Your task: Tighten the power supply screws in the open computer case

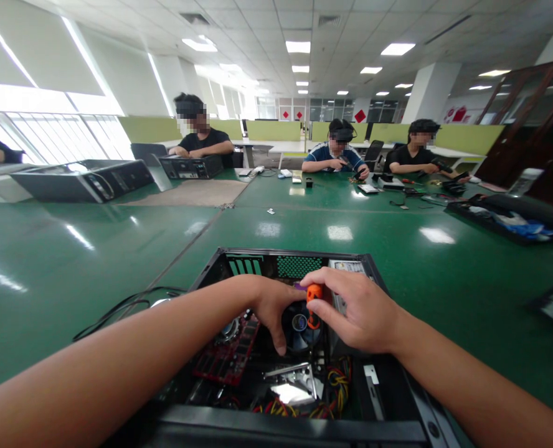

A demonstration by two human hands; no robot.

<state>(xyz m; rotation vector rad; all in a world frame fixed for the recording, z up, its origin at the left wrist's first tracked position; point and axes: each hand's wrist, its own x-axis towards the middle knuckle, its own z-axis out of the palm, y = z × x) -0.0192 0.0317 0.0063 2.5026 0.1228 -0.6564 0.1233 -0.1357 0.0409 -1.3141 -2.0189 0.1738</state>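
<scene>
An open black computer case (276,429) lies in front of me, its inside showing. My right hand (367,308) pinches the orange and black handle of a screwdriver (314,292) between thumb and fingers. The screwdriver stands upright over the right side of a CPU cooler fan (299,333); its tip is hidden. Over the fan's left edge rests my left hand (274,302), thumb and fingers spread apart, fingertips reaching behind the screwdriver and partly hidden. Left of the fan sits a red graphics card (230,351).
Red, yellow and black cables (339,386) and a metal bracket (295,376) lie at the case's near side. The power supply (346,267) is at the back right. Black cords (127,305) lie left on the green table (94,249). Several people work across it, near another computer case (85,180).
</scene>
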